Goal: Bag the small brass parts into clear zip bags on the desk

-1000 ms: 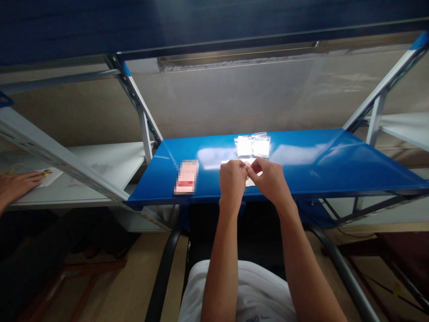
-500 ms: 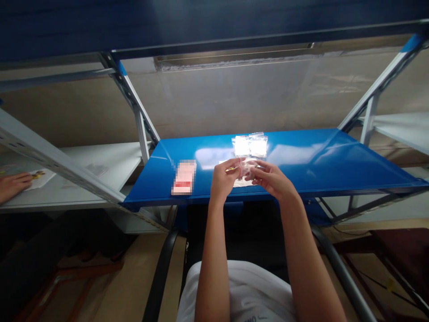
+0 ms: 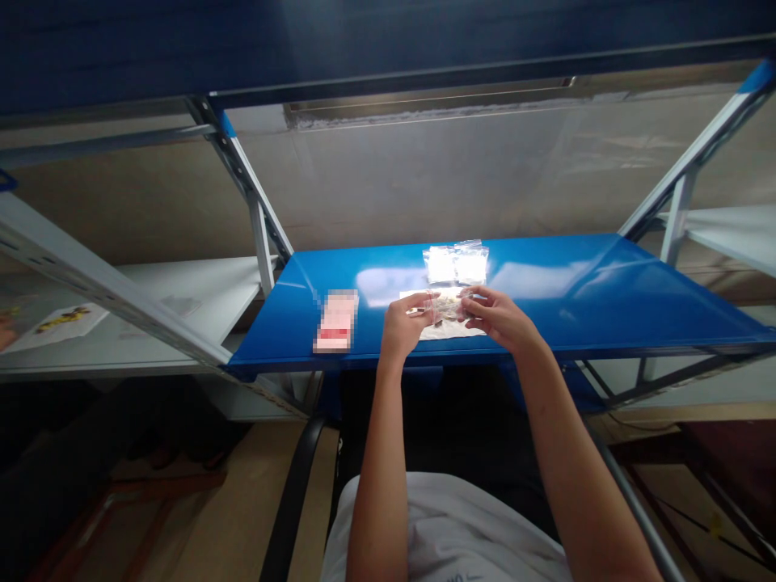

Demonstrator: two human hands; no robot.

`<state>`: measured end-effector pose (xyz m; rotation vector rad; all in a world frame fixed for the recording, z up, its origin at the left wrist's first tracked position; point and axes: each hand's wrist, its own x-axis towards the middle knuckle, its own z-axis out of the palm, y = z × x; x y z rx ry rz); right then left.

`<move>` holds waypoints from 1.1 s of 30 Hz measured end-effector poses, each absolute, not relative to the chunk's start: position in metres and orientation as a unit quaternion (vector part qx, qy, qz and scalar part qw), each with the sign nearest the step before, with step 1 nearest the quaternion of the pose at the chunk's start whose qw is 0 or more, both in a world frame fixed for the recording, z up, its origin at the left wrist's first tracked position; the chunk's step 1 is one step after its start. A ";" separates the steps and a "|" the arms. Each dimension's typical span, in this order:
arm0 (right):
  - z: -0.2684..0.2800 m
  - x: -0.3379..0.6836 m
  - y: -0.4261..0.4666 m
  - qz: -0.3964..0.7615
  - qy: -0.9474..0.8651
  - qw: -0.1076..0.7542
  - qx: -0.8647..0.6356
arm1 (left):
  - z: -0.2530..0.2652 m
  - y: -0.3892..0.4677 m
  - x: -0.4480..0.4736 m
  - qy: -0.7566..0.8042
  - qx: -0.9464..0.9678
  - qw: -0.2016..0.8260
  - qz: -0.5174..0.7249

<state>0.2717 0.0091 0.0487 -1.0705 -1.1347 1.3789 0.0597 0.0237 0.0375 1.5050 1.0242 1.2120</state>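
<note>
We hold a small clear plastic bag (image 3: 447, 307) between our two hands, just above a white sheet (image 3: 452, 332) near the front edge of the blue table (image 3: 575, 311); our left hand (image 3: 403, 325) pinches its left end between thumb and fingers, and our right hand (image 3: 502, 319) grips its right end, fingertips bent in over the plastic; neither hand is released, and neither is clenched into a fist.

As we see it, the bag's long axis seems to run from side to side, roughly in line with the table's front edge, one end pointing to the left hand and the other to the right; glare and fingers cover much of it, so we cannot tell for certain which end is its mouth; something small and pale shows through or just under it, too blurred for us to name.

Beyond our hands, two clear bags (image 3: 471, 265) lie side by side, washed out by bright light; to our left, well apart from the hands, lies a pink rectangular item (image 3: 337, 320) with a red band across its near end, its long axis running away from us and leaning a little to the right; on the white side table (image 3: 187, 284) at far left, we see a co-worker's hand (image 3: 5, 333) beside a paper (image 3: 73, 320) bearing yellow and dark pieces.
</note>
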 end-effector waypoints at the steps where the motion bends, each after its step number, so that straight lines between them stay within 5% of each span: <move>1: 0.050 0.273 0.014 0.570 -0.479 0.502 -0.440 | 0.035 0.028 0.062 0.413 0.604 0.469 0.495; 11: 0.088 0.314 0.060 0.422 -0.641 0.426 -0.479 | 0.041 0.060 0.076 0.472 0.624 0.414 0.464; 22: 0.116 0.295 0.061 0.149 -0.899 0.168 -0.375 | 0.032 0.021 0.085 0.527 0.716 0.235 0.393; 33: 0.108 0.289 0.069 0.122 -0.927 0.124 -0.333 | 0.012 0.021 0.100 0.553 0.748 0.109 0.350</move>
